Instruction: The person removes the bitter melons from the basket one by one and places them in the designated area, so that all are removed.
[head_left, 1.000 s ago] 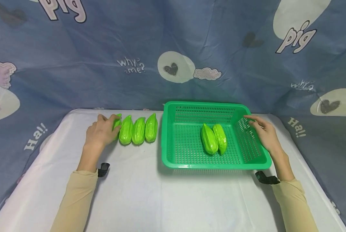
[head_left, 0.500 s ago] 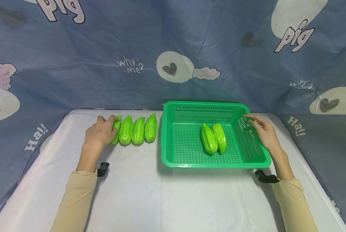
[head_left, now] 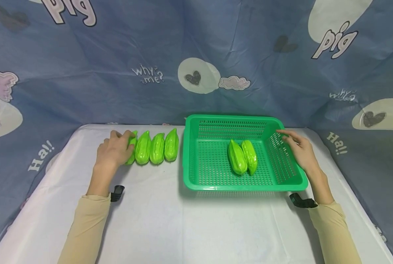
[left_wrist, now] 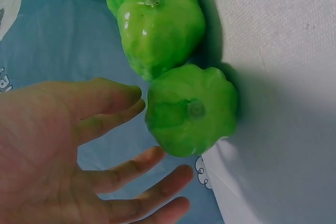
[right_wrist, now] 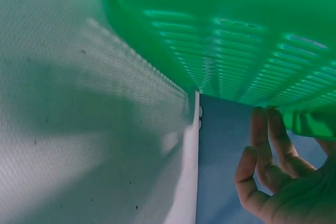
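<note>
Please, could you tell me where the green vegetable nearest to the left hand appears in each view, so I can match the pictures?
Head: left of centre, the green vegetable ends the row of four, partly hidden by the left hand.
Left wrist: near the middle, the lower, fully visible green vegetable, beside the fingertips.
Right wrist: not in it.
Shared landmark: the white tablecloth, in all three views.

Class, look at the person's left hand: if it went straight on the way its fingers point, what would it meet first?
Most likely the leftmost green gourd: the left hand is right beside it, though depth makes it hard to tell whether they already touch.
</note>
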